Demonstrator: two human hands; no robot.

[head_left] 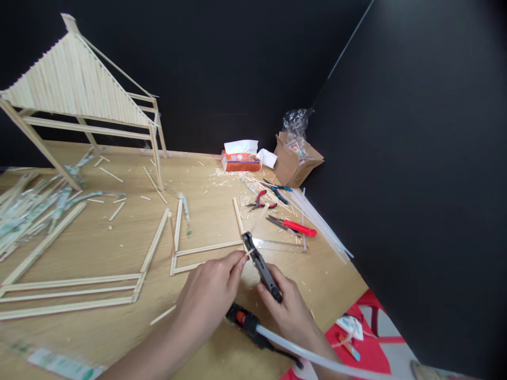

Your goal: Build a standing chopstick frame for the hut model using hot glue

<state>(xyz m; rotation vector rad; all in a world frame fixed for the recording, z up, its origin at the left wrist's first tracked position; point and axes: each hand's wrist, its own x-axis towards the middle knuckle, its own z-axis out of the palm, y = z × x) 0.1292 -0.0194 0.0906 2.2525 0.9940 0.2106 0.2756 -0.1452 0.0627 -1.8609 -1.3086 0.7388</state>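
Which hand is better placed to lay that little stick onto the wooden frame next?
Probably the left hand: its fingertips pinch the small stick, close to the wooden frame. The right hand is wrapped around the hot glue gun.

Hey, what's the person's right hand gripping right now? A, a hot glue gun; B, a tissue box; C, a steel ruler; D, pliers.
A: the right hand is wrapped around the black hot glue gun, with a long white glue stick trailing from it.
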